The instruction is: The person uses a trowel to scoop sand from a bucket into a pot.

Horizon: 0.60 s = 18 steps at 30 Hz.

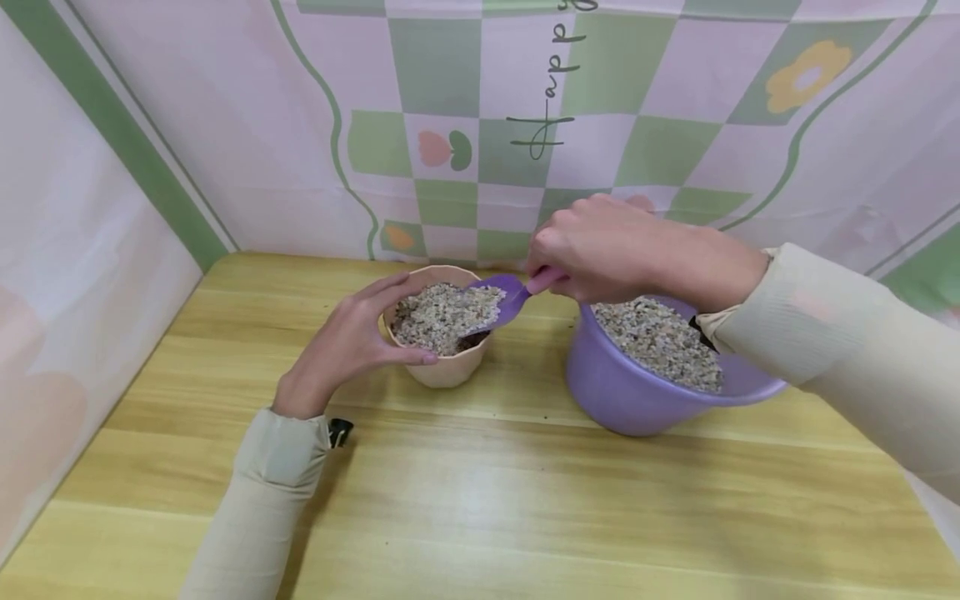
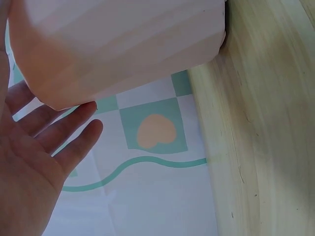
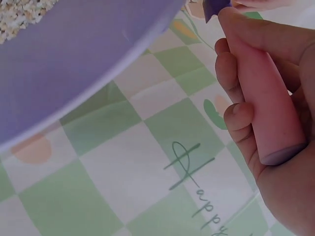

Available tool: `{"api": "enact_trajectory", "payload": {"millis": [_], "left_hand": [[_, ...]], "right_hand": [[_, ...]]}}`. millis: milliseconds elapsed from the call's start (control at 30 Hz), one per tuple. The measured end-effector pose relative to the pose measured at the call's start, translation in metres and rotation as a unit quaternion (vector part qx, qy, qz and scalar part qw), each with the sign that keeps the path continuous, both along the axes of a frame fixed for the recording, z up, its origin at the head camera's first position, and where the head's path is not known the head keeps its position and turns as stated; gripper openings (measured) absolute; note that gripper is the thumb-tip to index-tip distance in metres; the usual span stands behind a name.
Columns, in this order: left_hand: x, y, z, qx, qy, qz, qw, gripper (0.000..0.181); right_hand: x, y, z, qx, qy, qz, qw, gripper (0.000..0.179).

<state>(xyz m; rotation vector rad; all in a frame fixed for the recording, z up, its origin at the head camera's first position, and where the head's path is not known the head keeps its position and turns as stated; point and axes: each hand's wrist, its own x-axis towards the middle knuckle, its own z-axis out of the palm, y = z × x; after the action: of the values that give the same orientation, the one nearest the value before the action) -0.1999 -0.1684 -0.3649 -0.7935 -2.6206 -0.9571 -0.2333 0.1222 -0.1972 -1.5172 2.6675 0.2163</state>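
A peach flower pot [image 1: 444, 372] with a faceted wall stands on the table, filled near its rim with grainy, gravel-like substrate [image 1: 429, 315]. Around its left side my left hand [image 1: 358, 333] holds it, thumb along the front rim and fingers behind. In the left wrist view the fingertips lie against the pot's wall [image 2: 118, 49]. My right hand [image 1: 603, 254] grips the pink handle [image 3: 268, 105] of a small trowel. The trowel's purple blade [image 1: 512, 302] reaches over the pot's right rim, carrying substrate, its tip within the pot. Some darker material shows below the blade.
To the right stands a purple basin [image 1: 626, 404] with more of the substrate [image 1: 660, 346], partly under my right forearm. Some stray grains dot the wooden table [image 1: 480, 500]. A checked cloth backdrop [image 1: 438, 62] rises behind the table, another cloth [image 1: 82, 233] at its left.
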Motion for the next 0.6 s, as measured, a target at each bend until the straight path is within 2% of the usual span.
{"api": "enact_trajectory", "payload": {"millis": [267,600], "left_hand": [[0.000,0.000,-0.002,0.001,0.008,-0.002,1.0000,0.098],[0.001,-0.001,-0.002,0.001,-0.004,0.002,1.0000,0.096]], "right_hand": [[0.004,-0.001,0.011,0.005,0.010,0.006,0.9999,0.017],[0.008,0.005,0.020,0.002,0.023,0.010,0.9997,0.015]]}}
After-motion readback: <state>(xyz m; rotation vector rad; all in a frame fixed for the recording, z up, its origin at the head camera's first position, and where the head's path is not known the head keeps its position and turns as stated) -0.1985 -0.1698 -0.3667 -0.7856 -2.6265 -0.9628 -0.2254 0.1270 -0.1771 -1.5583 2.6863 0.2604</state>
